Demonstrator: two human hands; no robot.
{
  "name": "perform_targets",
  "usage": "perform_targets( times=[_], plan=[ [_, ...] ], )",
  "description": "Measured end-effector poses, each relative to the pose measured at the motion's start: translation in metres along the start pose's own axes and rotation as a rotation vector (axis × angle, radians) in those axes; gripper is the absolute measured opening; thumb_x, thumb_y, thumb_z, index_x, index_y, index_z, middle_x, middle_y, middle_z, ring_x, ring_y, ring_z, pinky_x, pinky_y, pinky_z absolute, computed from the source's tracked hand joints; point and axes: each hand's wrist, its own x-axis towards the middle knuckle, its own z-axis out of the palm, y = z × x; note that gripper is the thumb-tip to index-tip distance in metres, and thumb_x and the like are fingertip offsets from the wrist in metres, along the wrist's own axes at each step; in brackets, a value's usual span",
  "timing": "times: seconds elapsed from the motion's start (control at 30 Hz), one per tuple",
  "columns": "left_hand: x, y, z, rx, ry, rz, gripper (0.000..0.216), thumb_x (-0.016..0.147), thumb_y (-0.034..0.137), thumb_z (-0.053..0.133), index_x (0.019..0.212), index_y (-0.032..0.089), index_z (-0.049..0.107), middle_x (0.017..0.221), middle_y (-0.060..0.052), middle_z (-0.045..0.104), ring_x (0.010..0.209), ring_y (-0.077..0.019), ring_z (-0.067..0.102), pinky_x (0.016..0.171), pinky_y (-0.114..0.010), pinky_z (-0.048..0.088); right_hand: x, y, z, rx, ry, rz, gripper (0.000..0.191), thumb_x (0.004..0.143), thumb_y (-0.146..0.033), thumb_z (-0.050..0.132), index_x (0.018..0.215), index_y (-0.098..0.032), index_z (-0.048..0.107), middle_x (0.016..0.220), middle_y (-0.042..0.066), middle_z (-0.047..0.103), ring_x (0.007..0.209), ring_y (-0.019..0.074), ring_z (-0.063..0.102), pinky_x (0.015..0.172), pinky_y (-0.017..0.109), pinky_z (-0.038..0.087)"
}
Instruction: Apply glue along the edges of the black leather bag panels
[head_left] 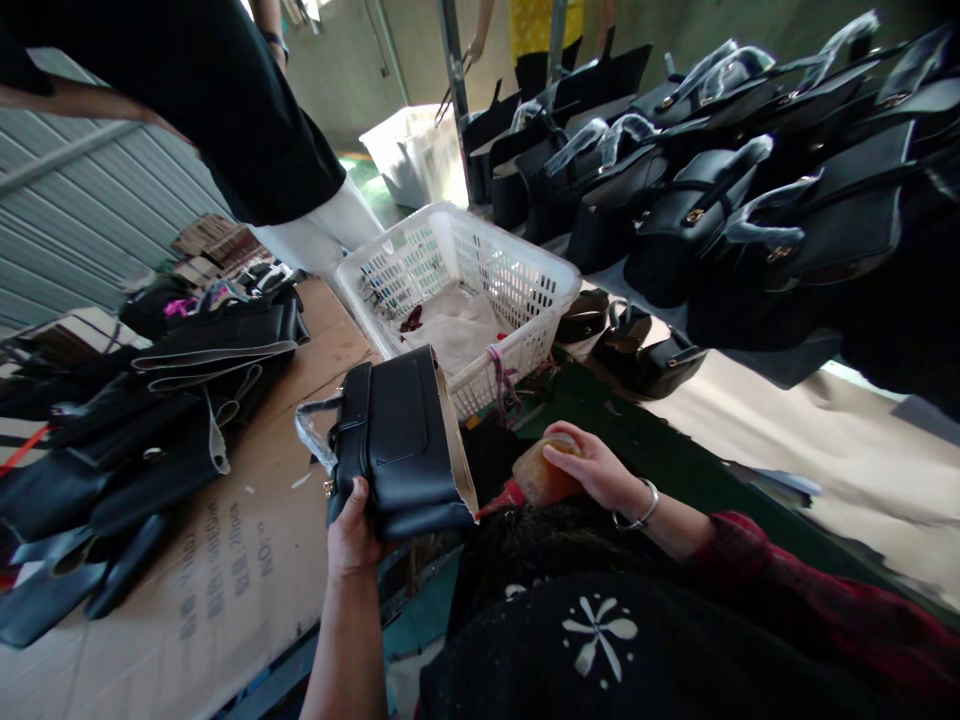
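A black handbag [405,425] with an unfinished pale edge is in my left hand [352,530], its thumb pressed on the front and the other fingers hidden beneath. The bag lies tilted, its plastic-wrapped handle [316,430] pointing left. My right hand [589,465] is wrapped around a squeeze bottle [541,472] of amber liquid. The bottle's red nozzle [501,497] points left, its tip at the lower corner of the bag's pale edge. Whether any liquid is coming out cannot be seen.
A white perforated basket [525,280] holding pale material stands ahead. Black bag pieces [187,420] lie on cardboard [247,560] at left. Rows of finished-looking black handbags [697,200] fill a rack at right. A person in dark clothing [247,110] stands close at upper left.
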Motion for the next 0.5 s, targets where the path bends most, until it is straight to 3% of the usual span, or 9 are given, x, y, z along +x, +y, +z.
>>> perform_targets(
  times=[0.17,0.27,0.4,0.5],
  plan=[
    [0.003,-0.002,-0.003,-0.014,0.014,0.025,0.028,0.090,0.034,0.058,0.112,0.022,0.070,0.103,-0.006,0.076,0.125,-0.0284,0.058,0.104,-0.042,0.048,-0.012,0.009,0.002,0.426,-0.088,0.353,0.044,0.058,-0.047,0.090,0.084,-0.017,0.070,0.078,0.003,0.074,0.069,0.0180,0.067,0.065,0.028,0.052],
    [0.006,-0.001,-0.004,0.085,0.059,0.209,0.033,0.088,0.035,0.061,0.118,0.022,0.067,0.117,-0.006,0.072,0.133,-0.0277,0.050,0.109,-0.042,0.043,-0.016,0.012,0.007,0.667,-0.122,0.497,0.039,0.063,-0.041,0.089,0.089,-0.015,0.074,0.087,0.007,0.078,0.075,0.0192,0.071,0.073,0.031,0.056],
    [0.007,0.011,-0.009,0.363,0.195,0.482,0.041,0.077,0.030,0.072,0.117,0.022,0.068,0.133,-0.006,0.064,0.145,-0.0294,0.033,0.116,-0.044,0.032,-0.017,0.000,0.020,0.832,-0.219,0.484,0.029,0.067,-0.038,0.088,0.082,-0.017,0.076,0.086,0.007,0.079,0.079,0.0213,0.073,0.090,0.041,0.055],
    [0.007,0.018,-0.014,0.486,0.175,0.513,0.038,0.066,0.014,0.077,0.103,0.021,0.074,0.133,-0.008,0.064,0.146,-0.0333,0.028,0.118,-0.046,0.027,-0.016,-0.020,0.032,0.843,-0.271,0.411,0.028,0.063,-0.037,0.091,0.080,-0.019,0.077,0.085,0.007,0.079,0.083,0.0234,0.074,0.096,0.044,0.052]
  ],
)
